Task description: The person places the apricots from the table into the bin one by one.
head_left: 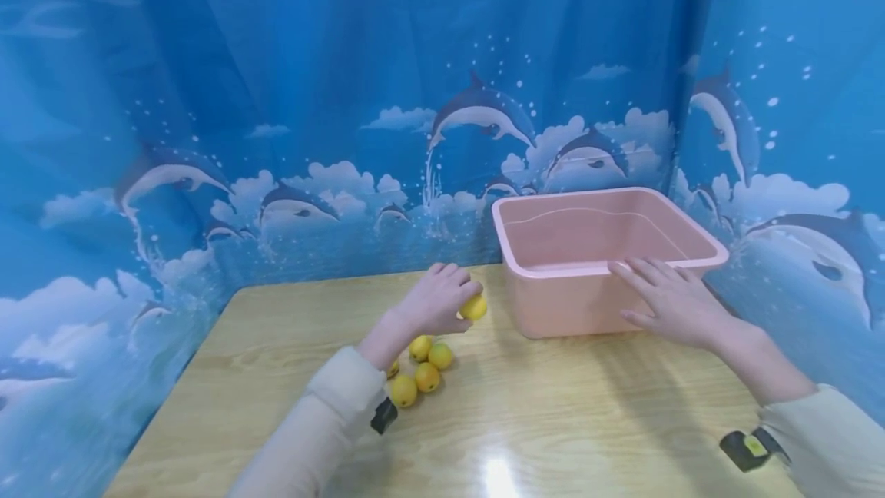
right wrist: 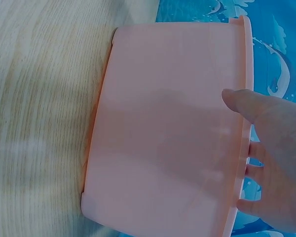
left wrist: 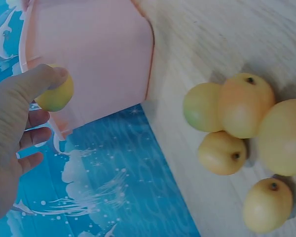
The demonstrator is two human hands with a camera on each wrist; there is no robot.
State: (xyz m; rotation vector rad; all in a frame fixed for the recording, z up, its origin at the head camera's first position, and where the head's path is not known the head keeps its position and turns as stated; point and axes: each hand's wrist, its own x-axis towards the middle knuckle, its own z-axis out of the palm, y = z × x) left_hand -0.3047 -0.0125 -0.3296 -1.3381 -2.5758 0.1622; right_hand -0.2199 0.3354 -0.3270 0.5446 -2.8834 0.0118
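Note:
A small round yellow fruit (head_left: 474,307) is pinched between the thumb and fingers of my left hand (head_left: 439,300), held above the table left of a pink plastic bin (head_left: 574,302). In the left wrist view the same fruit (left wrist: 59,95) shows against the bin's wall. My right hand (head_left: 667,302) is at the bin's near rim, its fingers fairly straight and spread, holding nothing. The right wrist view has the thumb (right wrist: 241,101) in front of the rim and the other fingertips along it; firm contact cannot be told.
Several more yellow fruits (head_left: 427,377) lie clustered on the wooden table (head_left: 553,421), below and near my left wrist; one is partly hidden by the sleeve. A blue curtain (head_left: 346,60) printed with dolphins hangs behind the table and at its sides.

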